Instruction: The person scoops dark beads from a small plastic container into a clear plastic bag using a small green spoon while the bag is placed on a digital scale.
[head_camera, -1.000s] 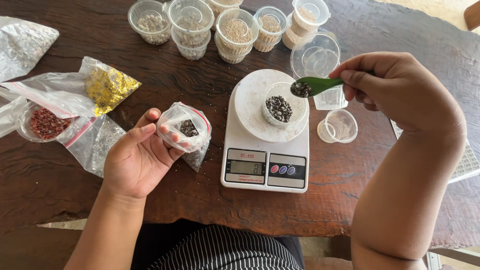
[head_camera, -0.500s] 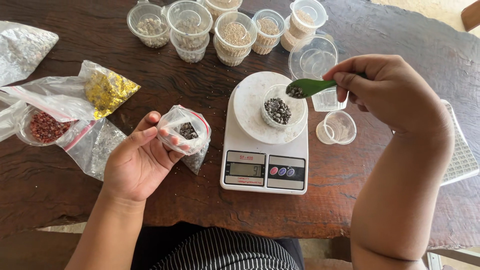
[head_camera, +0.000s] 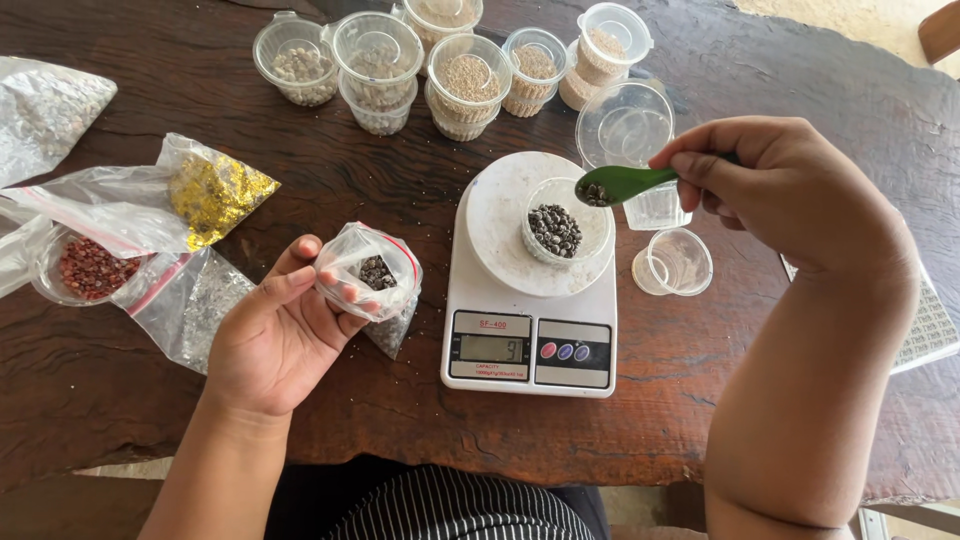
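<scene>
My left hand holds open a small clear plastic bag with dark seeds inside, just left of a white digital kitchen scale. My right hand grips a green spoon carrying a few dark seeds. The spoon's bowl hovers over the far rim of a small clear cup of dark seeds that stands on the scale's round white platform.
Several lidded clear cups of pale seeds line the far side of the dark wooden table. An empty cup and a small lid lie right of the scale. Bags with yellow and red contents lie at left.
My right hand has carried the green spoon slightly left, from beside the cup to over its rim. The left hand keeps hold of the bag, barely shifted.
</scene>
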